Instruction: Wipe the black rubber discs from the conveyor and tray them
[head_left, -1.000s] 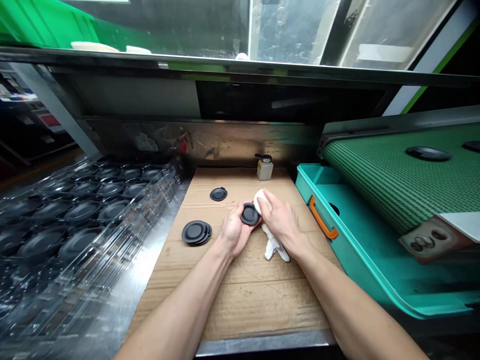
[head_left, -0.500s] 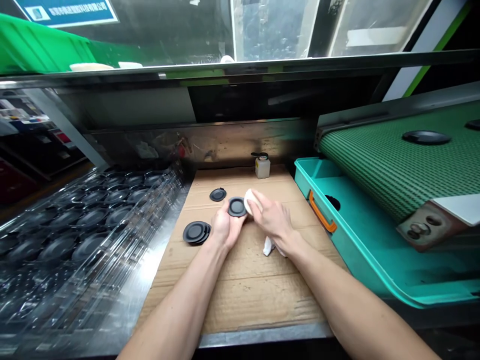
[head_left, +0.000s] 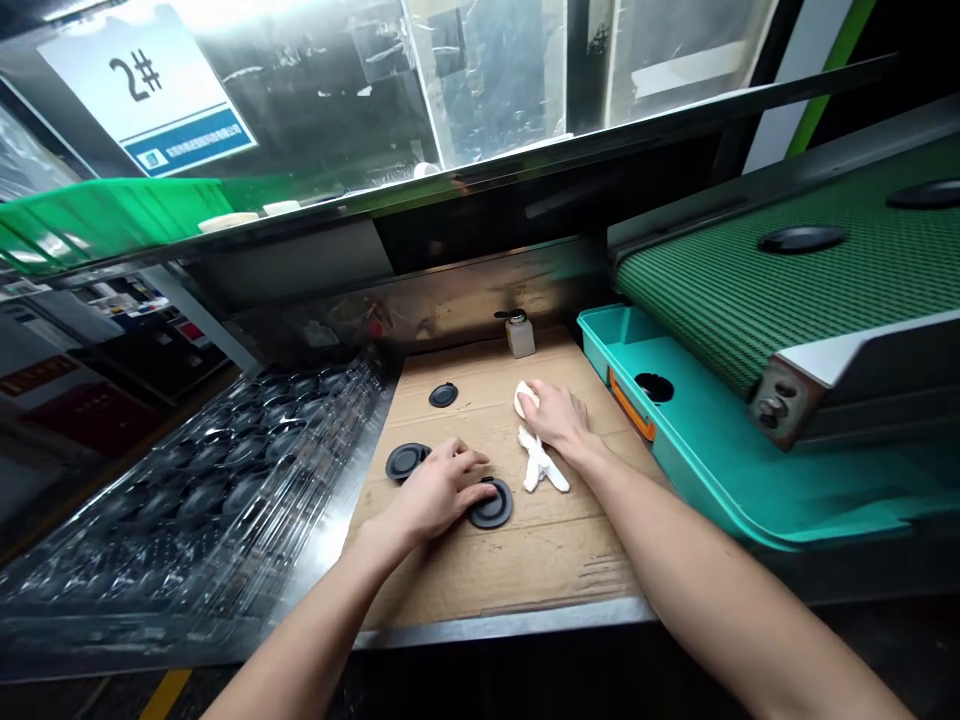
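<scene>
Hands at the cardboard worktop, one black disc going down, one cloth at rest.

We are facing a green conveyor belt (head_left: pixel 787 290) at two o'clock carrying two black discs, a teal bin (head_left: pixel 720 470) at three o'clock with one disc lying in it, and clear trays (head_left: pixel 225 480) at nine o'clock already filled with discs. On the cardboard worktop (head_left: pixel 525 560) a small stack of discs (head_left: pixel 406 461) is sitting at ten o'clock of our left hand (head_left: pixel 435 492), a single disc (head_left: pixel 443 395) beyond at twelve. Our left hand is lying spread, fingertips on a black disc (head_left: pixel 493 504); our right hand (head_left: pixel 559 418) is curled, gripping a white cloth (head_left: pixel 534 440). We judge the job as partway through.
</scene>
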